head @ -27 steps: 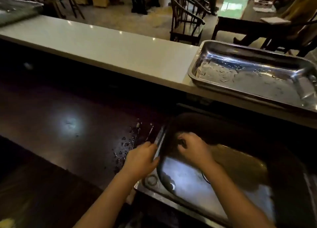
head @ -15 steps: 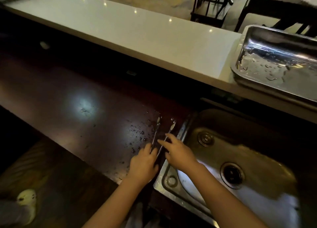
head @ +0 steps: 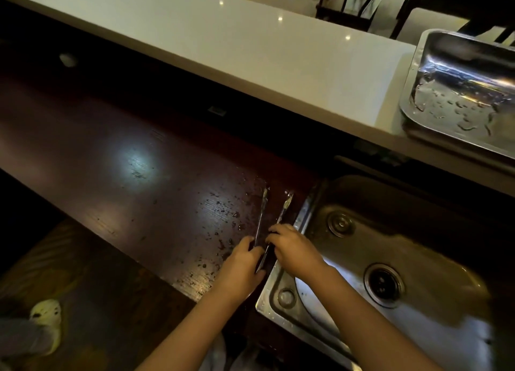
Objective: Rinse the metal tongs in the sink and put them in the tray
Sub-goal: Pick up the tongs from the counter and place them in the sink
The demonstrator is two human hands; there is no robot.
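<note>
Thin metal tongs (head: 284, 209) lie on the wet dark wooden counter just left of the steel sink (head: 281, 312), their two arms spread and pointing away from me. My left hand (head: 242, 267) rests over the joined near end of the tongs, fingers curled around it. My right hand (head: 292, 248) pinches the right arm of the tongs at its middle, over the sink's left rim. The steel tray (head: 418, 78) sits on the white upper ledge at the far right, with water drops on its floor.
The white ledge (head: 250, 50) runs along the back above the dark counter (head: 125, 161). The sink has a drain (head: 383, 284) and a small round fitting (head: 340, 223). Chairs (head: 351, 5) stand beyond the ledge. A pale shoe (head: 47, 320) is on the floor at lower left.
Both hands moved from the sink's left edge onto the tongs on the counter. My right hand came over to the tongs' right arm. The view tilted down and left.
</note>
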